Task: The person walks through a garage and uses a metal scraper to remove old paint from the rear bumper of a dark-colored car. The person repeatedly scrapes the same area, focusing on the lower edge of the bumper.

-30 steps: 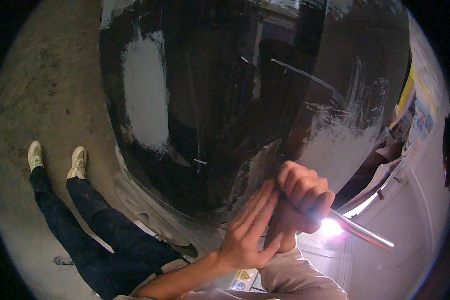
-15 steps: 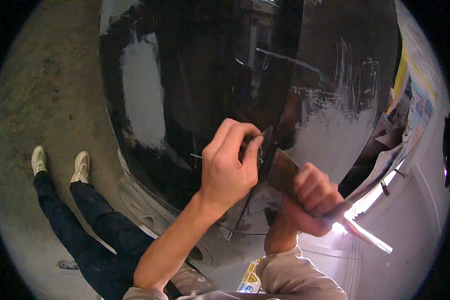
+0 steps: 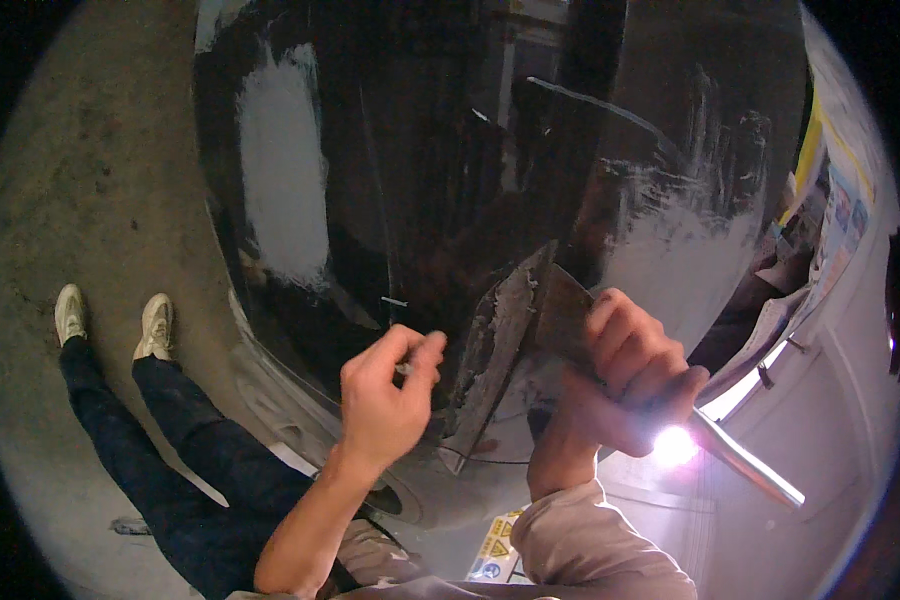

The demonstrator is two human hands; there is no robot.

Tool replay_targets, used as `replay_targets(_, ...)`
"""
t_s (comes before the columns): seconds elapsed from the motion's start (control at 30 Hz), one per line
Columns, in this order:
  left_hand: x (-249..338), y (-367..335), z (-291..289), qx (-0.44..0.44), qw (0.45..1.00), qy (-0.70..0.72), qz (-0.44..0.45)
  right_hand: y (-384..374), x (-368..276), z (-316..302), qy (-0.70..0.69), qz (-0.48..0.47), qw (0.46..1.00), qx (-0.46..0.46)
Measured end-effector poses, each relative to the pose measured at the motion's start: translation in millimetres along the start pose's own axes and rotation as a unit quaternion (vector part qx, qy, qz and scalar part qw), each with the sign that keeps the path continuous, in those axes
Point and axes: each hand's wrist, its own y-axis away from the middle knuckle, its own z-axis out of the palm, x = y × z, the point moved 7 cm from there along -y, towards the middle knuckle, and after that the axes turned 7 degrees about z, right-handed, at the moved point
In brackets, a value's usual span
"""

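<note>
A dark rectangular scraper blade projects from my right hand, whose fingers are wrapped round it. A shiny metal tube sticks out below that fist, beside a bright glare. My left hand is raised over the lower part of a black car panel, thumb and fingers pinched together; what lies between them is too small to make out. Between my hands runs a narrow pointed strip with a rough, crusty grey surface. The scraper blade lies against or just beside its right edge; I cannot tell which.
Grey filler patches cover the panel at left and right. Masking newspaper lines its right edge. Legs in dark trousers stand on the floor at left. A label sheet with yellow triangles lies low in the middle.
My left hand has drawn away from the strip, down and to the left, uncovering its rough surface. The scraper in my right hand has shifted slightly upward. The view has moved a little.
</note>
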Motion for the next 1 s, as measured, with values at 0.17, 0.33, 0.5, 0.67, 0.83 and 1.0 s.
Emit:
replay_targets(0.17,61,25,25,0.004,0.977,-0.075,0.201,3,3,11,0.063,-0.003,0.998,0.003)
replay_targets(0.33,88,48,64,-0.078,0.964,-0.001,0.254,8,6,14,0.086,-0.036,0.994,0.052)
replay_targets(0.5,83,53,78,-0.091,0.966,0.043,0.236,10,6,13,0.027,-0.065,0.997,0.024)
replay_targets(0.67,85,55,83,-0.058,0.969,0.070,0.230,8,-7,14,0.046,-0.110,0.993,0.028)
replay_targets(0.83,84,50,80,-0.048,0.972,0.080,0.214,6,-5,15,0.077,-0.082,0.993,0.026)
replay_targets(1.0,85,47,78,-0.049,0.973,0.085,0.207,7,3,14,0.079,-0.045,0.996,0.006)
